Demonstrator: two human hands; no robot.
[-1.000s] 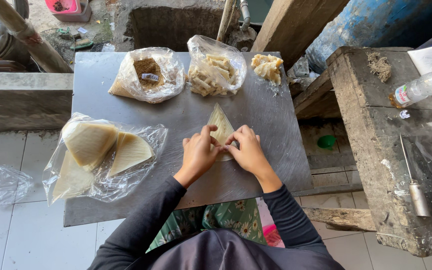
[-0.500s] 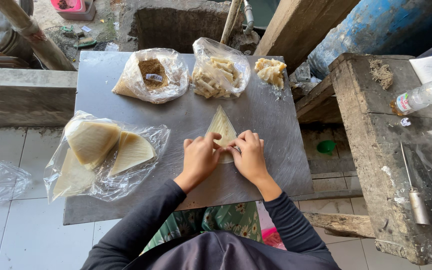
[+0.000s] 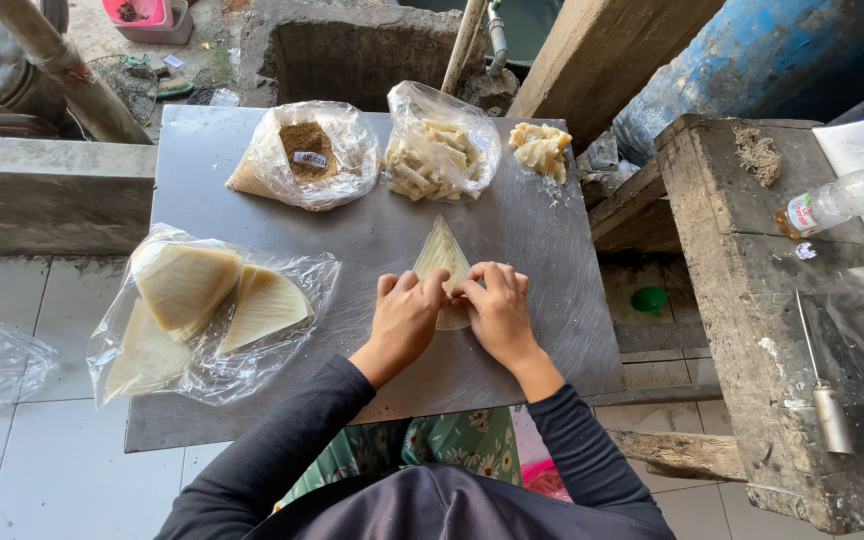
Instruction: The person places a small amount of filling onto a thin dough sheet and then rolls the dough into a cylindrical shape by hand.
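A pale triangular pastry sheet (image 3: 441, 255) lies on the grey metal table (image 3: 252, 170), its tip pointing away from me. My left hand (image 3: 404, 318) and my right hand (image 3: 495, 312) both press on its wide near end, fingers curled over the edge, side by side and touching. The sheet's near part is hidden under my fingers. Whatever lies under the fold is out of sight.
An open plastic bag of stacked triangular sheets (image 3: 202, 305) lies at the left. At the back are a bag of brown crumbs (image 3: 302, 155), a bag of pale sticks (image 3: 437, 155) and a loose pile of pale pieces (image 3: 540, 148). A wooden bench (image 3: 752, 300) with a bottle (image 3: 837, 200) stands right.
My hands have drawn closer together over the sheet's near end, and the fingers have curled further over it. The sheet stays in the same place.
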